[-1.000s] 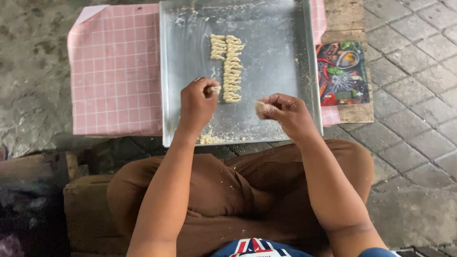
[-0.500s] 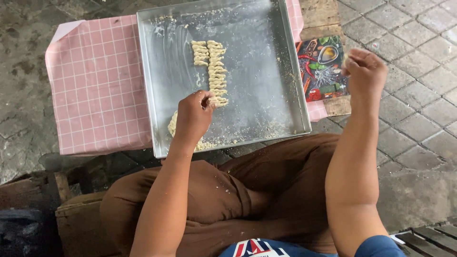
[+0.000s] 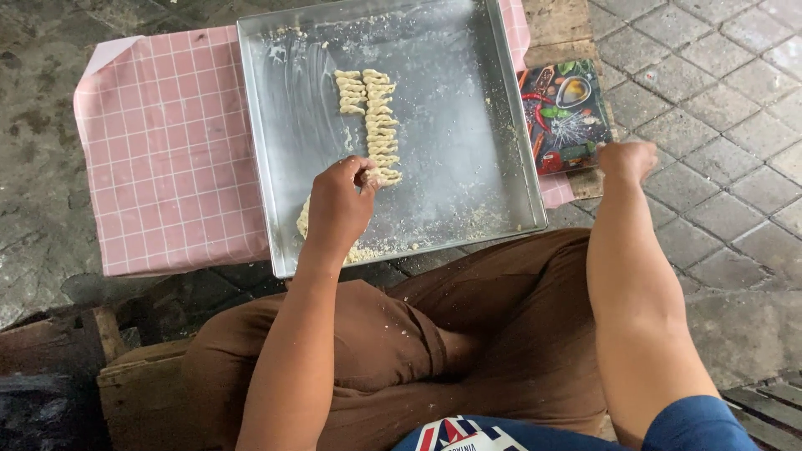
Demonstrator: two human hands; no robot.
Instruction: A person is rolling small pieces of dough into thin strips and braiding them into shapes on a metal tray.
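The left hand (image 3: 338,209) rests curled at the near end of the longer of 2 rows of pale, twisted dough pieces (image 3: 381,125), its fingertips pinched on the last piece there. The rows run lengthwise away from the person, so their long axis points straight ahead of this hand. They lie on a square, shiny metal baking tray (image 3: 468,108) dusted with flour and crumbs, set on a pink checked cloth (image 3: 167,150) over a low wooden desk (image 3: 555,25). The right hand (image 3: 626,159) is closed in a loose fist well to the right, off the tray, beside a colourful printed board (image 3: 568,113); whether it holds anything cannot be told.
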